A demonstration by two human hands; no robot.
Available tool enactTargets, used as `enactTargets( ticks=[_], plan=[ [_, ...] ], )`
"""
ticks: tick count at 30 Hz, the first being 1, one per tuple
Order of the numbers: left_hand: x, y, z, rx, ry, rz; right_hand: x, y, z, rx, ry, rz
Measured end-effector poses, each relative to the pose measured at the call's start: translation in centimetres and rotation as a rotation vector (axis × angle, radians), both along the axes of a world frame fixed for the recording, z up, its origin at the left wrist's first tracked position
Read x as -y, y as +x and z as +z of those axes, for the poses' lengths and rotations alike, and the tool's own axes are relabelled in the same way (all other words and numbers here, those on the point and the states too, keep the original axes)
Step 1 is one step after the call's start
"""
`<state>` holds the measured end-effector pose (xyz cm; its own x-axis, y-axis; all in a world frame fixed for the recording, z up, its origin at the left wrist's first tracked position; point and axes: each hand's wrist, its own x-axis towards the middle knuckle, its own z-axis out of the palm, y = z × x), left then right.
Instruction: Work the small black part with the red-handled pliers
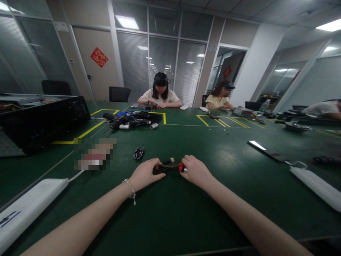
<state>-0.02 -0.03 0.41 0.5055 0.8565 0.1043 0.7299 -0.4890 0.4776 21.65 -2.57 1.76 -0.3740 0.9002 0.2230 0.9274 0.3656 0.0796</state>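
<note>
Both my hands meet low over the green table (pixel 213 149), in the middle of the view. My left hand (pixel 146 172), with a pale string bracelet at the wrist, pinches a small black part (pixel 157 170) between thumb and fingers. My right hand (pixel 195 168) is closed round a red-handled tool (pixel 182 168), whose slim dark end points left to the black part. The fingers cover most of the handle, so its exact kind is unclear. A small pale piece (pixel 172 159) lies just beyond. Farther off to the left is a small black-and-silver part (pixel 139 153).
A black computer case (pixel 48 122) stands at left. Tangled cables (pixel 133 121) lie farther back. White power banks (pixel 34 204) (pixel 317 185) are at both sides, a phone (pixel 268 151) at right. A metal bowl (pixel 297 127) sits farther right. Several people sit around the table.
</note>
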Motion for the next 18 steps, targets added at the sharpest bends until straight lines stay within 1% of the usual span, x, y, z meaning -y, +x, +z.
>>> enactTargets(
  ticks=[7, 13, 18],
  plan=[
    [0.15, 0.06, 0.00, -0.005, 0.029, -0.008, -0.03, 0.16, -0.08, -0.002, 0.009, 0.008],
    [0.16, 0.08, 0.04, -0.004, 0.021, -0.004, -0.01, -0.10, 0.00, 0.010, -0.008, -0.005],
    [0.21, 0.15, 0.26, -0.004, 0.011, 0.002, 0.04, -0.10, -0.01, 0.005, 0.010, 0.003]
  ],
)
